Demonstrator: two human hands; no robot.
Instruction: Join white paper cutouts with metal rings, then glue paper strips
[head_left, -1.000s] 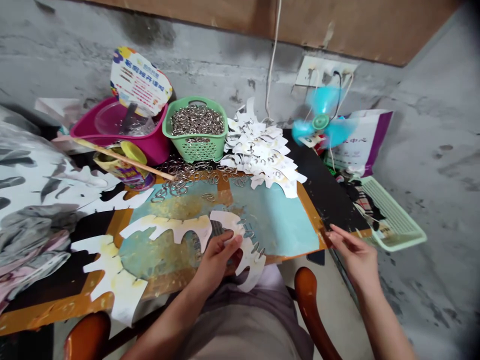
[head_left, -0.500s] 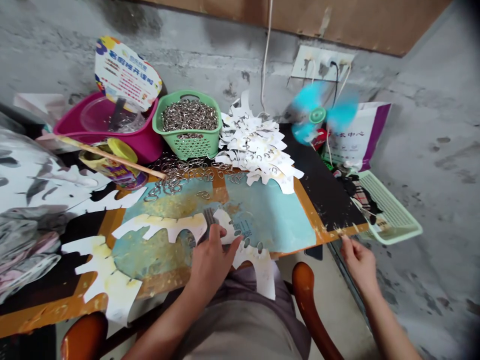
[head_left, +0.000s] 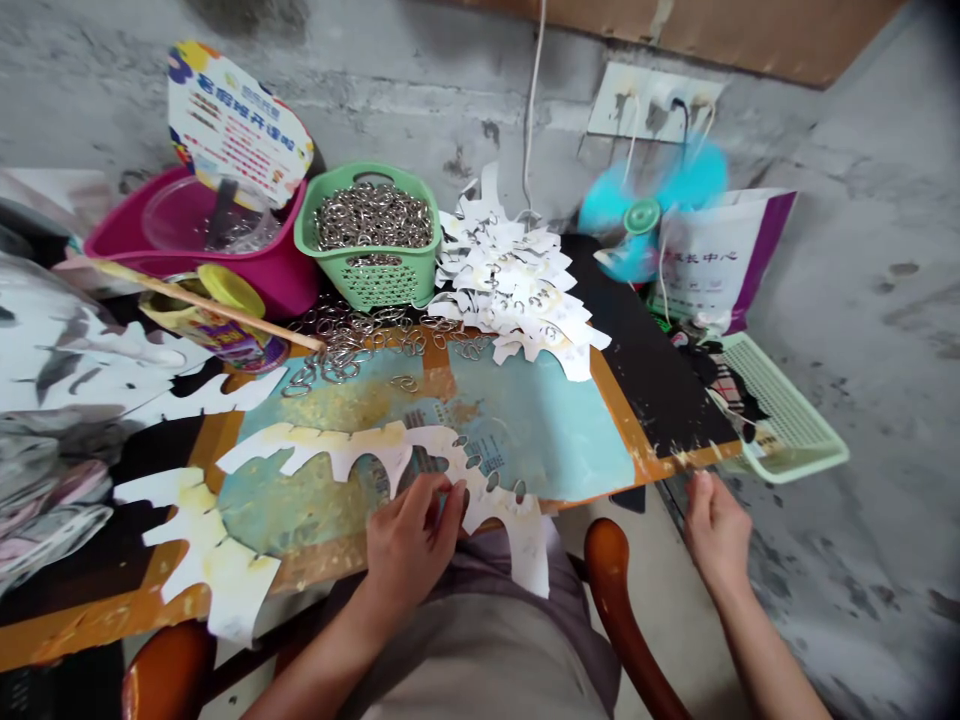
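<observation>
Your white paper cut-out (head_left: 501, 500) lies flat at the table's 6 o'clock edge, on the pale blue sheet. It is a curved, arch-notched strip, stained yellowish in places. A row of small metal rings (head_left: 480, 468) is threaded along its far rim, running from 10 o'clock down to 4 o'clock. Its 5 o'clock end droops off the table edge over your lap. Your left hand (head_left: 409, 540) grips its near-left edge.

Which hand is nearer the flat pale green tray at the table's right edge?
Right. The right hand is just below and left of the tray in view; the left hand rests on the white paper cutout, far to the tray's left.
</observation>
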